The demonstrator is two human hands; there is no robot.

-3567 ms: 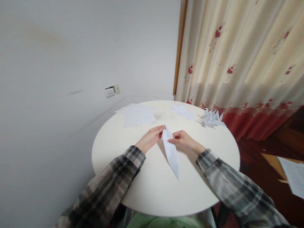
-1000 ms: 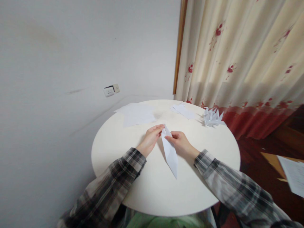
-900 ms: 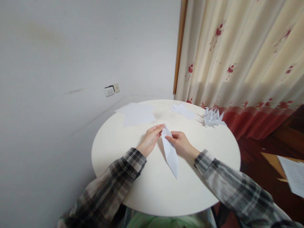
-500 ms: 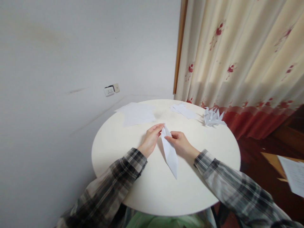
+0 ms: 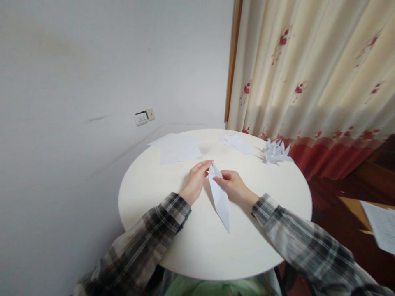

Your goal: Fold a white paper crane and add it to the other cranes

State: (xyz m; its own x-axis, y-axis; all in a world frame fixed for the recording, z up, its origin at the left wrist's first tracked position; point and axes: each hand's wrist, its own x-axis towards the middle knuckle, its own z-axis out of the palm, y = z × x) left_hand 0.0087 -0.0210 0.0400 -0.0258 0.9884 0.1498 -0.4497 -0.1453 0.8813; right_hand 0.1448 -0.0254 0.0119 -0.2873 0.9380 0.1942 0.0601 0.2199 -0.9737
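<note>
The left hand [image 5: 195, 179] is holding the top end of a folded paper [image 5: 221, 203] with its fingertips, and the grip there is narrow. The right hand [image 5: 233, 184] is also holding this paper, a little lower, at its right edge; the thumb is lying on the front face and the other fingers are partly hidden. So the paper is being held between the two hands, and from the grip its long pointed end is going down toward the person, leaning slightly to the right. Whether this lower point is touching the table [image 5: 148, 205], I cannot tell.

Beyond the grip and to its left, large white sheets [image 5: 180, 148] are lying flat, overlapping. Beyond the grip and somewhat to its right, smaller papers [image 5: 239, 144] are lying near the far edge. Farther to the right of the grip, a pile of folded pieces [image 5: 276, 152] is standing with many points sticking up. Well apart from the grip, behind that pile, a flowered curtain [image 5: 308, 61] is hanging
</note>
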